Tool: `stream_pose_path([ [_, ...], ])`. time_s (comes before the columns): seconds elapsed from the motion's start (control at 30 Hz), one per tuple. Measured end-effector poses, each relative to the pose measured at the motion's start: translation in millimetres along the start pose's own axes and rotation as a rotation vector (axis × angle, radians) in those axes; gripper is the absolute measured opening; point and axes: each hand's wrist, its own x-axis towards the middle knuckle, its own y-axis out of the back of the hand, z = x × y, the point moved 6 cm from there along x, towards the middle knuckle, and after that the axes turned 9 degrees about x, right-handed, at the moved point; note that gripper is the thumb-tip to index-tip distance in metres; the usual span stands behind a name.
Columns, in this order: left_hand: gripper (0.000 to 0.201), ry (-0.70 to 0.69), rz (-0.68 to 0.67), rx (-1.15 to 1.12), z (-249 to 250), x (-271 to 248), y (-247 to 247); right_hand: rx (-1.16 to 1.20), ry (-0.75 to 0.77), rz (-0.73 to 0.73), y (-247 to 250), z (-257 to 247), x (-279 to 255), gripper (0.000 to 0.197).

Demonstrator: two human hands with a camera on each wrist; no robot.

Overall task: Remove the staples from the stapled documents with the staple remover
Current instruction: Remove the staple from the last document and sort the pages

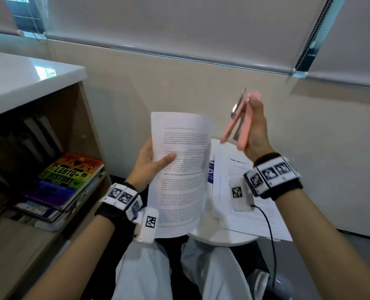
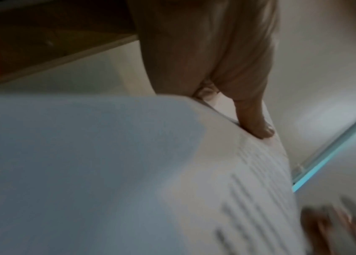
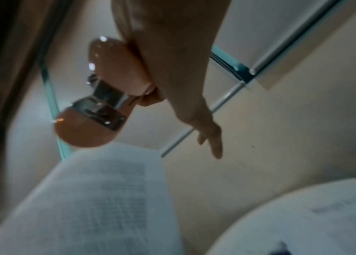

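Head view is showing a person sitting by a small round white table [image 1: 220,238]. Going left to right, at nine o'clock a wooden shelf [image 1: 86,126] is holding a bright rainbow book [image 1: 67,176], flat and shiny. Near the middle, the left hand [image 1: 149,163] is gripping a stapled document [image 1: 181,169], with the thumb pressing on the front page and the other fingers hiding behind it. The paper is thin, white and bendy, and it is curving a little as it is standing up in the air. No staple is showing in any picture, so nobody can tell if it is out yet.

At two o'clock, the right hand [image 1: 255,131] is holding the staple remover [image 1: 238,120] up high, well apart from the paper. The fingers are curling around one pink handle. The tool is looking smooth and pink, with shiny metal parts between its two arms.

At four o'clock, more white papers [image 1: 251,204] are lying flat on the table. It looks like the job is somewhere in the middle, with at least this document waiting for the tool.
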Motion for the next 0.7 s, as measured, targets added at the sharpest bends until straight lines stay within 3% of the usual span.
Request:
stream_pose_path([
  [0.1, 0.064, 0.015, -0.133, -0.135, 8.3, 6.3, -5.4, -0.161, -0.272, -0.152, 35.9, 35.0, -33.8, 0.048],
  [0.17, 0.065, 0.065, -0.207, -0.281, 6.4, 10.7, -14.0, -0.168, -0.35, -0.212, 55.0, 61.2, -50.3, 0.047],
  [0.27, 0.078, 0.133, -0.258, -0.355, -3.6, 16.8, -23.4, 0.016, -0.483, -0.286, 65.8, 90.7, -72.4, 0.048],
  [0.37, 0.074, 0.182, -0.192, -0.324, -15.5, 19.9, -27.6, 0.174, -0.581, -0.344, 66.3, 101.1, -90.6, 0.048],
  [0.47, 0.059, 0.249, 0.053, 0.012, -32.3, 22.0, -19.7, 0.019, -0.556, -0.203, 94.6, 102.4, -89.1, 0.05],
  [0.5, 0.063, 0.298, 0.097, 0.148, -40.3, 20.0, -19.5, -0.072, -0.532, -0.14, 106.9, 98.8, -86.0, 0.048],
  [0.6, 0.077, 0.461, -0.058, 0.476, -75.2, 6.8, -45.5, -0.35, -0.481, 0.052, 150.7, 89.4, -75.5, 0.041],
  [0.7, 0.058, 0.45, -0.121, 0.677, -106.5, 1.5, -90.1, -0.508, -0.472, 0.161, 184.1, 77.4, -67.7, 0.033],
])
